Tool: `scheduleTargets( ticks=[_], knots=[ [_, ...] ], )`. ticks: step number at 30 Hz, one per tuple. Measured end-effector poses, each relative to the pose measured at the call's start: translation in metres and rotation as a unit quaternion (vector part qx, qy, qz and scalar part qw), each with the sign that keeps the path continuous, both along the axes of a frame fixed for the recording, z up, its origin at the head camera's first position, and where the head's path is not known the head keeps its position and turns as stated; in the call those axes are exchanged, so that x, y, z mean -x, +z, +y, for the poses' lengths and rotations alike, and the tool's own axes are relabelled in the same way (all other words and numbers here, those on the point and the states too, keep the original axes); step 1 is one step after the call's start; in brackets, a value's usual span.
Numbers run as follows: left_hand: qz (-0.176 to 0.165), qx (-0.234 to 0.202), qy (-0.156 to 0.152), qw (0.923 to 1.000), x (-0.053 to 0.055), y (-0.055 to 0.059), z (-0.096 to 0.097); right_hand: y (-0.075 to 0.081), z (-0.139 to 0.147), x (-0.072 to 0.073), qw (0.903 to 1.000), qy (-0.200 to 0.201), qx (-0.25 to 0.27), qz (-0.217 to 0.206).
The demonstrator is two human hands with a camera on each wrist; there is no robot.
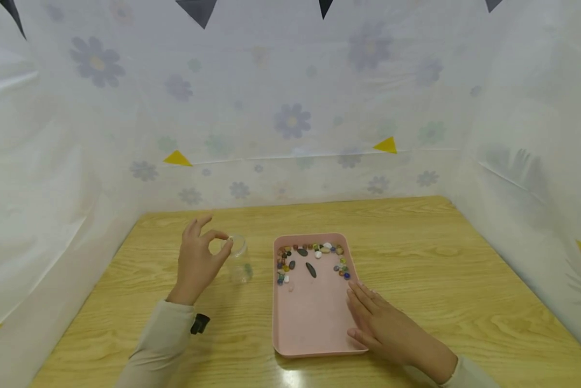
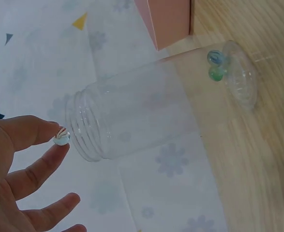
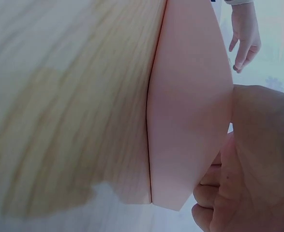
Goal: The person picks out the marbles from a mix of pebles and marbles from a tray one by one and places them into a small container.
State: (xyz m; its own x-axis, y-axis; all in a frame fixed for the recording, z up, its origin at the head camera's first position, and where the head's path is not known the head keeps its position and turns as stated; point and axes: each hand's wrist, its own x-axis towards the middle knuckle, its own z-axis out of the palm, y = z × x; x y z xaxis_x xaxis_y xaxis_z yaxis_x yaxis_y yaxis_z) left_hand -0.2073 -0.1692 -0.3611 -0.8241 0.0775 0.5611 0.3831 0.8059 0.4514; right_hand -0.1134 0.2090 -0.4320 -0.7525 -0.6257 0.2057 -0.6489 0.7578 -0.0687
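My left hand (image 1: pixel 197 269) pinches a clear glass marble (image 2: pixel 61 137) with a reddish swirl between thumb and forefinger, its other fingers spread. The marble is right beside the threaded mouth of a clear jar (image 2: pixel 142 108). The jar stands upright on the table, left of a pink tray (image 1: pixel 314 326). Low in it lie a blue marble (image 2: pixel 215 57) and a green marble (image 2: pixel 216 73). My right hand (image 1: pixel 392 326) rests on the tray's right rim, fingers straight and together; in the right wrist view it lies over the tray's side wall (image 3: pixel 190 111).
Colourful marbles and small stones line the tray's far end and sides, with a dark oblong stone (image 1: pixel 310 269) nearer the middle. The wooden table (image 1: pixel 406 231) meets white flowered sheeting (image 1: pixel 290 178) at the back and sides.
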Motion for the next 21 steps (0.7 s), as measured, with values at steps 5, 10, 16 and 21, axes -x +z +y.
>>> scheduleTargets(
  ticks=[5, 10, 16, 21],
  knots=[
    [-0.024, 0.005, 0.007, 0.9997, 0.0026, -0.0056, -0.0046, -0.0006, -0.0006, 0.0005, 1.0, 0.0, 0.001, 0.002],
    [-0.036, 0.01, 0.008, 0.9993, 0.0043, -0.0081, -0.005, -0.0004, -0.0012, -0.0002, 1.0, -0.003, 0.004, -0.007],
    [-0.032, 0.005, 0.008, 0.9994, 0.0051, -0.0093, -0.0051, 0.0024, -0.003, -0.0006, 0.9998, -0.007, -0.007, -0.017],
    [-0.036, 0.007, 0.009, 0.9993, 0.0048, -0.0098, -0.0048, 0.0006, -0.0019, -0.0006, 0.9999, -0.007, -0.006, -0.013]
  ],
)
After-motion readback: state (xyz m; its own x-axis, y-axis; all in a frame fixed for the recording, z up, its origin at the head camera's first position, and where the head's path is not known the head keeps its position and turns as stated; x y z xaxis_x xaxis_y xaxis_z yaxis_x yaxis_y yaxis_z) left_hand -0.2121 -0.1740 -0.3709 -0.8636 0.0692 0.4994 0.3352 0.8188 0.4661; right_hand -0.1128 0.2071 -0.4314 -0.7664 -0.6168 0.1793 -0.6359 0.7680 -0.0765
